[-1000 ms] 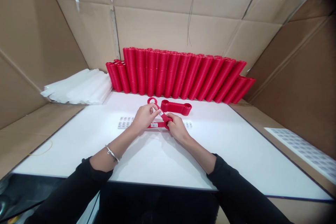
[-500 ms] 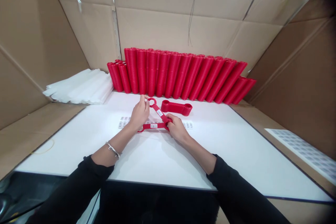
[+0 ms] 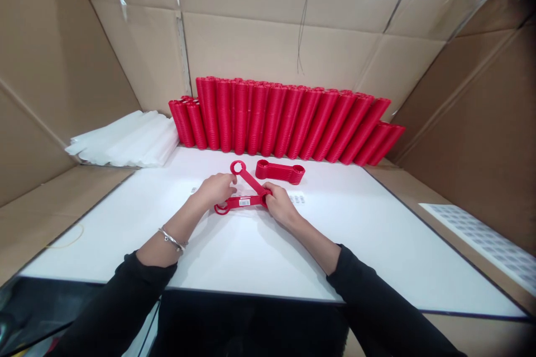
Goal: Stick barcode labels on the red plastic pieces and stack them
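Observation:
Two groups of red flat pieces with ringed ends [image 3: 252, 182] fan out in a V above the white table [image 3: 268, 256]. My right hand [image 3: 280, 202] pinches them where they meet at the right. The lower arm bears a small white label [image 3: 244, 202]. My left hand [image 3: 218, 188] is at the open side of the V, fingers apart and curved, beside the lower pieces; whether it touches them is unclear. Beneath lies a label sheet [image 3: 298, 199], largely hidden. A short stack of red pieces [image 3: 280, 172] rests just behind.
Tall red stacks [image 3: 276, 120] line the back of the table. White soft sleeves [image 3: 125, 138] lie at the back left. Another printed sheet [image 3: 481, 240] is on the right edge. Cardboard walls [image 3: 268, 44] enclose the back and sides.
My left hand has moved off the upper ring and slightly left, its fingers loosened. The upper arm's label no longer shows. My right hand keeps its grip.

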### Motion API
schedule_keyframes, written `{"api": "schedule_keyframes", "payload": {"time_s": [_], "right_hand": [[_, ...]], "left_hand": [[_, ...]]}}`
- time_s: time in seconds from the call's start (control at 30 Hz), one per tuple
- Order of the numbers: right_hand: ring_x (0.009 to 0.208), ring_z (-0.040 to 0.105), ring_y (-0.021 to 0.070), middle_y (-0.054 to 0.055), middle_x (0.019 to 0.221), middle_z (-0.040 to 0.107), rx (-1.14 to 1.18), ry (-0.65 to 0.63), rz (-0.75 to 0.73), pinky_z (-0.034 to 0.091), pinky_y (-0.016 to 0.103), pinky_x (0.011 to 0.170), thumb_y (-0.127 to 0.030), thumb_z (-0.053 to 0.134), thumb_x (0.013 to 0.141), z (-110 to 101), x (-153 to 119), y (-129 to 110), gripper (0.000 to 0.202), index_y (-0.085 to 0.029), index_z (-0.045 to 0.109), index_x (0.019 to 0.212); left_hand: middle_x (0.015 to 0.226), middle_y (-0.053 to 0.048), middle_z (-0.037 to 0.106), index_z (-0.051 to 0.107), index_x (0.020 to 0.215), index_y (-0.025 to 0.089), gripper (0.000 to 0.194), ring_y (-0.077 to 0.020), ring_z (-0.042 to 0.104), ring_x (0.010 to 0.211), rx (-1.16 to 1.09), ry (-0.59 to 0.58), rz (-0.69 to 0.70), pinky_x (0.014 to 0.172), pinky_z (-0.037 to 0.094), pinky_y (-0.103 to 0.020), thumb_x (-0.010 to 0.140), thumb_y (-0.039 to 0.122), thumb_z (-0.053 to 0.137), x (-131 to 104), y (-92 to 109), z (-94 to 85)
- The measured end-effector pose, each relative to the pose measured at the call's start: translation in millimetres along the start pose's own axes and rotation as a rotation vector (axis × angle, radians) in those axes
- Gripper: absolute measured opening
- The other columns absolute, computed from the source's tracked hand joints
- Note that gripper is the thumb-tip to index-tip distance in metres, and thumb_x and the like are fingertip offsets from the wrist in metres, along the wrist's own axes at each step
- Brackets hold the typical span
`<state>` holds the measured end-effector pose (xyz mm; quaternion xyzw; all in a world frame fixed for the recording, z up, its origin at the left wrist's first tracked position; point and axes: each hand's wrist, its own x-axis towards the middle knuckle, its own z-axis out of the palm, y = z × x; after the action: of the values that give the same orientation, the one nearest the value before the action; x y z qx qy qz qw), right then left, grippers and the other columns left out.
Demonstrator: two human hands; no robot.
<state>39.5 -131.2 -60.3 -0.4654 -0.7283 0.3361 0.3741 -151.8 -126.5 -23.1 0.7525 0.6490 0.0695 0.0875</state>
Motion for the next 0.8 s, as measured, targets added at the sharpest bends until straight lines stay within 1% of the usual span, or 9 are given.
{"api": "schedule_keyframes", "payload": {"time_s": [0.03,0.1,0.17,0.27,0.37,0.47,0.53,0.67,0.8], "right_hand": [[0.058,0.048,0.0152,0.000,0.061,0.052,-0.009,-0.012,0.010,0.033,0.025,0.053,-0.011,0.032,0.060,1,0,0,0.019,-0.018,0.049,0.064],[0.057,0.047,0.0151,0.000,0.060,0.052,-0.015,-0.028,0.023,0.032,0.025,0.053,-0.010,0.032,0.060,1,0,0,0.019,-0.018,0.049,0.065],[0.057,0.047,0.0149,-0.001,0.059,0.051,-0.021,-0.033,0.029,0.032,0.025,0.053,-0.010,0.032,0.060,1,0,1,0.019,-0.018,0.048,0.065],[0.056,0.046,0.0146,-0.001,0.057,0.050,-0.037,-0.039,0.038,0.032,0.024,0.053,-0.009,0.032,0.060,0,1,2,0.019,-0.018,0.047,0.064],[0.056,0.046,0.0146,-0.001,0.057,0.049,-0.046,-0.032,0.054,0.031,0.025,0.053,-0.009,0.032,0.060,-1,1,3,0.017,-0.019,0.046,0.063],[0.056,0.047,0.0149,-0.001,0.057,0.049,-0.039,-0.012,0.059,0.031,0.025,0.053,-0.009,0.032,0.061,0,1,3,0.017,-0.019,0.046,0.063],[0.057,0.047,0.0150,-0.001,0.057,0.049,-0.029,-0.001,0.053,0.032,0.025,0.054,-0.009,0.032,0.061,0,0,1,0.018,-0.019,0.046,0.064],[0.059,0.048,0.0154,-0.001,0.058,0.050,-0.009,0.013,0.034,0.033,0.025,0.056,-0.009,0.032,0.061,1,-1,-2,0.018,-0.019,0.046,0.065],[0.062,0.049,0.0156,0.000,0.063,0.053,0.001,0.017,0.018,0.034,0.025,0.058,-0.009,0.032,0.061,2,-2,-4,0.019,-0.018,0.048,0.066]], "left_hand": [[0.084,-0.006,0.063,0.061,0.094,0.021,0.025,-0.0215,0.058,0.076,0.012,-0.026,0.022,0.061,0.037,-0.028,0.076,0.028,0.045,1,0,2.3],[0.090,-0.007,0.062,0.063,0.089,0.020,0.024,-0.0210,0.058,0.077,0.029,-0.035,0.056,0.062,0.038,-0.028,0.076,0.027,0.045,2,0,5.4],[0.092,-0.008,0.062,0.064,0.082,0.019,0.021,-0.0204,0.058,0.076,0.027,-0.020,0.070,0.062,0.038,-0.028,0.074,0.027,0.046,4,-2,6.4],[0.088,-0.007,0.062,0.062,0.073,0.018,0.015,-0.0200,0.057,0.077,-0.023,0.031,0.069,0.062,0.037,-0.028,0.071,0.021,0.048,5,-5,4.5],[0.073,-0.004,0.062,0.059,0.065,0.016,0.011,-0.0164,0.056,0.068,-0.257,0.036,0.100,0.061,0.038,-0.026,0.069,0.018,0.049,6,-7,-0.9],[0.055,0.001,0.054,0.057,0.066,0.015,0.011,-0.0113,0.050,0.052,-0.646,-0.009,0.087,0.052,0.036,-0.022,0.069,0.024,0.053,4,-2,-7.1],[0.050,0.003,0.049,0.056,0.066,0.014,0.013,-0.0085,0.044,0.045,-0.840,-0.026,0.061,0.047,0.033,-0.021,0.069,0.027,0.055,3,5,-9.4],[0.045,0.006,0.041,0.057,0.068,0.014,0.014,-0.0057,0.034,0.039,-0.981,-0.017,0.012,0.041,0.024,-0.019,0.067,0.027,0.059,-1,18,-8.2],[0.044,0.006,0.041,0.060,0.070,0.013,0.013,-0.0059,0.034,0.039,-1.004,0.023,-0.021,0.041,0.023,-0.020,0.068,0.026,0.060,-3,23,-7.3]]}}
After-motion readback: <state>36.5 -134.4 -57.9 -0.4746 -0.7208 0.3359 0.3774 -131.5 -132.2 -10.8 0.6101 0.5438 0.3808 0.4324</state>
